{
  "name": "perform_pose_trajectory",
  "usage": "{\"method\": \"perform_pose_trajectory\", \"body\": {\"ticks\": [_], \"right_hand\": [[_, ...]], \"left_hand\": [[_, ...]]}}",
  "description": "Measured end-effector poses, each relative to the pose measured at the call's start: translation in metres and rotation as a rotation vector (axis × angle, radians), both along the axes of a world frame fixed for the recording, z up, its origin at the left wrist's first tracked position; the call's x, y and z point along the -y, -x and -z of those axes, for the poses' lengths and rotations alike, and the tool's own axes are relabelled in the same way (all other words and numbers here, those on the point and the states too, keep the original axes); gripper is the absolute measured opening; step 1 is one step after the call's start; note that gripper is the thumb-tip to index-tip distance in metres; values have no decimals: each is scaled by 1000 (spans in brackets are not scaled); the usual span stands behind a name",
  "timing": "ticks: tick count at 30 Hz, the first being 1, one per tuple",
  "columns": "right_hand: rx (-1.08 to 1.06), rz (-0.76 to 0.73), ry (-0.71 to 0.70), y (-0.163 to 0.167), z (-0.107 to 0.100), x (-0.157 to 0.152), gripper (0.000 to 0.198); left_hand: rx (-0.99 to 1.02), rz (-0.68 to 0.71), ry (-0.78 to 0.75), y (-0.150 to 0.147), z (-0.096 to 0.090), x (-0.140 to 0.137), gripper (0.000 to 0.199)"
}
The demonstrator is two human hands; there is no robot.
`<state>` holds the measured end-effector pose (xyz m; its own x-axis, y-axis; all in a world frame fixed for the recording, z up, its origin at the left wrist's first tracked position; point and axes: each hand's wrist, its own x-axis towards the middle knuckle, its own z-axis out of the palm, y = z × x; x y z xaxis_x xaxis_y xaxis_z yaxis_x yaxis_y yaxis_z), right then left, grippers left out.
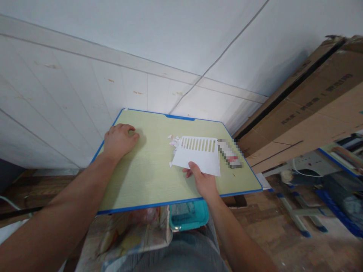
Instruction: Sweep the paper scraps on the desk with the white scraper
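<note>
My right hand [205, 183] grips a white sheet of paper [198, 158] by its near edge, thumb on top and fingers underneath. A row of narrow rounded slots is cut along the paper's far side, and the table's green shows through them. To the left of the sheet lies a small heap of white and pinkish paper scraps [174, 142], partly covered by it. Over the table's left side is my left hand [121, 139], its fingers curved and a gap between thumb and forefinger; nothing shows in it.
The pale green table [141, 181] has a blue rim and stands by a white wall. A pixelated flat object [229, 153] lies right of the paper. Large cardboard boxes [306, 102] lean at the right. Below the front edge is a teal plastic container [189, 216].
</note>
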<state>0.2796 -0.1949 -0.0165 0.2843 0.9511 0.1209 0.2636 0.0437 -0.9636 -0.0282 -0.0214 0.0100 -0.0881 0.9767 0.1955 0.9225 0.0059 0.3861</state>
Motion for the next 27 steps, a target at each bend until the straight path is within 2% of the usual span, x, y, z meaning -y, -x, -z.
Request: {"method": "perform_pose_trajectory", "body": {"ticks": [9,15,20,23,27], "right_hand": [[-54,-27,25,1,-4,4,41],[6,-27,7,2,4,11,47],[60,-40,29,3,11,25,55],[19,-30,39,4,10,37,49],[-32,74,33,5,7,59,43]], "left_hand": [[3,24,-7,5,4,-4,57],[0,2,0,1,1,-1,57],[19,2,-3,-1,0,0,57],[12,8,7,-1,-1,1,59],[-3,16,16,1,-1,1,62]]}}
